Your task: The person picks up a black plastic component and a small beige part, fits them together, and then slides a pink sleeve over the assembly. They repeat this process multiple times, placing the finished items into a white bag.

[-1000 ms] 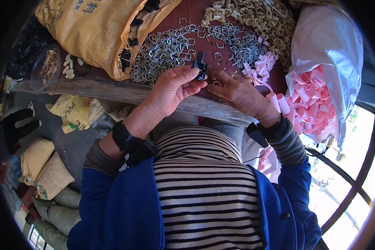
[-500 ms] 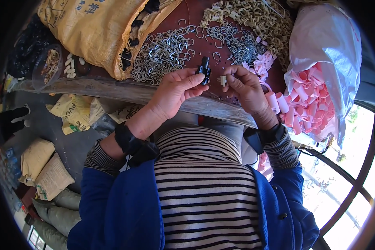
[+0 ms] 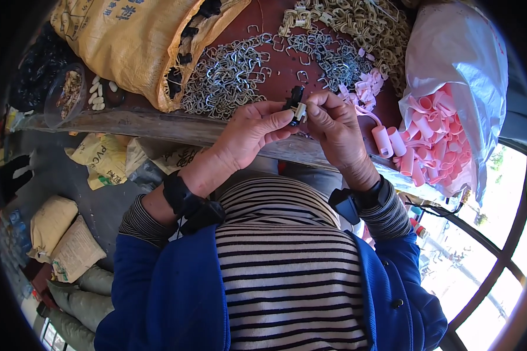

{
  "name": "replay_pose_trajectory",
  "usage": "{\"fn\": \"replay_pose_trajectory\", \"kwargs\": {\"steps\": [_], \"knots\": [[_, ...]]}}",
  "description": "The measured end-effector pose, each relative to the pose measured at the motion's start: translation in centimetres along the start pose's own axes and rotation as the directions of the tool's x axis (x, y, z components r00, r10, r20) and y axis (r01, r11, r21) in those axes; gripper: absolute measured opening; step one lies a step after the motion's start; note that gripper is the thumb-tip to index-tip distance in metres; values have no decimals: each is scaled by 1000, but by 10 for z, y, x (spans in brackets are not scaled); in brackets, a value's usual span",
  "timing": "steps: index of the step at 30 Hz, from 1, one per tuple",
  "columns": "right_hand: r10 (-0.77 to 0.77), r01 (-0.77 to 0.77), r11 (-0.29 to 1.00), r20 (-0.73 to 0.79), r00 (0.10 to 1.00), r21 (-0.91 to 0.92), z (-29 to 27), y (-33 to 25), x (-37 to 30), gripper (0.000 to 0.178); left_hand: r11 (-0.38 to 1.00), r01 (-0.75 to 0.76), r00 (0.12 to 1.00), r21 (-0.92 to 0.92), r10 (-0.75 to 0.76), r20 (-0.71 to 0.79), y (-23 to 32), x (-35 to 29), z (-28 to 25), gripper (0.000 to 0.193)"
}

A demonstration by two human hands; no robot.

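Observation:
Between thumb and fingers, my left hand (image 3: 253, 130) grips a small black plastic fitting (image 3: 296, 96) over the table's front edge. My right hand (image 3: 338, 126) pinches a cream plastic clip (image 3: 300, 112) and holds it against the near side of the fitting. The two pieces overlap in view; whether the clip is seated in the fitting cannot be made out. Beyond my hands lies a heap of bent metal clips (image 3: 225, 76), with a darker heap of small metal pieces (image 3: 341, 65) to its right. Pale pink plastic pieces (image 3: 366, 89) lie just past my right hand.
An orange woven sack (image 3: 129, 47) of black parts lies at the back left. Cream clips (image 3: 375, 29) are heaped at the far right. A white bag (image 3: 457, 52) spills pink tubes (image 3: 436, 137). A plastic tub (image 3: 65, 96) stands at the left; bags (image 3: 76, 248) lie on the floor.
My right hand has moved left and brought the cream clip up against the black fitting. The fitting has tilted and shifted slightly to the right in my left hand.

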State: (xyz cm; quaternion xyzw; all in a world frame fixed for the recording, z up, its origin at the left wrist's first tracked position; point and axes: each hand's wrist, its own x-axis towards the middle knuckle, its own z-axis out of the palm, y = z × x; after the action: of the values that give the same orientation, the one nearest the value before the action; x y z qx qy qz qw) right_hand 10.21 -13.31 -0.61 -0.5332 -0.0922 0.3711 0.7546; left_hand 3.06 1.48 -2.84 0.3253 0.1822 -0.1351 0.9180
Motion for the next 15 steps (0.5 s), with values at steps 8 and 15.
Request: {"fn": "replay_pose_trajectory", "kwargs": {"steps": [8,15], "knots": [[-61,37,955,-72,996,-294,-6,1,-4,9,996,75,997,41,-76,7,2,3,3,20],[-288,107,349,2,958,-931,-57,-44,-35,3,992,98,995,83,-96,-27,6,2,1,19]]}}
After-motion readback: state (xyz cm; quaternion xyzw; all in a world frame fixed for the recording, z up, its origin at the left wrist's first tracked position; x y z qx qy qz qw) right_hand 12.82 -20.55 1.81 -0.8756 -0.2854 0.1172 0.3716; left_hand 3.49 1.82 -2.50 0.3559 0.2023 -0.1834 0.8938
